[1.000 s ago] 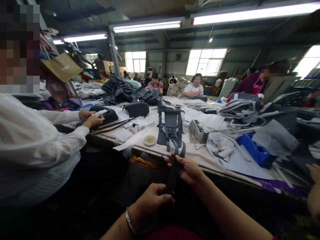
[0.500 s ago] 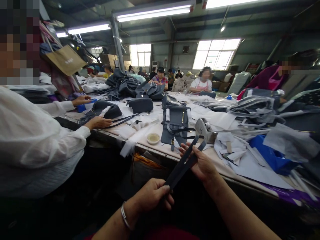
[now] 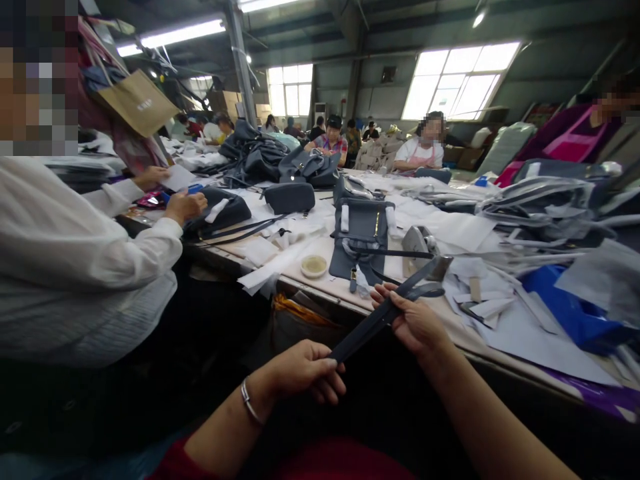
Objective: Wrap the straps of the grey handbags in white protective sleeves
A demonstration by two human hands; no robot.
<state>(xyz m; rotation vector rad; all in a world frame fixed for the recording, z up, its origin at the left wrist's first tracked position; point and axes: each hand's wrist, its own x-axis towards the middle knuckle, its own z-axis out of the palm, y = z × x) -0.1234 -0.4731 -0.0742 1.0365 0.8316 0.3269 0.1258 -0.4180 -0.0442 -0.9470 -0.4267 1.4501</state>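
A dark strap [image 3: 367, 328] runs slantwise between my two hands, in front of the table edge. My left hand [image 3: 306, 370], with a silver bangle at the wrist, pinches its lower end between thumb and fingers. Further up, my right hand [image 3: 413, 323] holds the strap, and its loose ends stick out past the fingers. Just beyond lies a dark bag [image 3: 364, 227] with white wrapping on its sides and a gold zip. A metal tape dispenser [image 3: 419, 243] stands right of the bag, partly behind the strap ends.
A small round dish [image 3: 314, 267] sits near the table edge. At the right are paper scraps and a blue bin [image 3: 575, 307]. A person in a white shirt [image 3: 85, 260] works close at the left, beside dark bags. Other people sit across the table.
The view has shifted, and the strap's far ends now spread further right. At the left, the co-worker's hands have drawn closer together, and one holds a pale piece.
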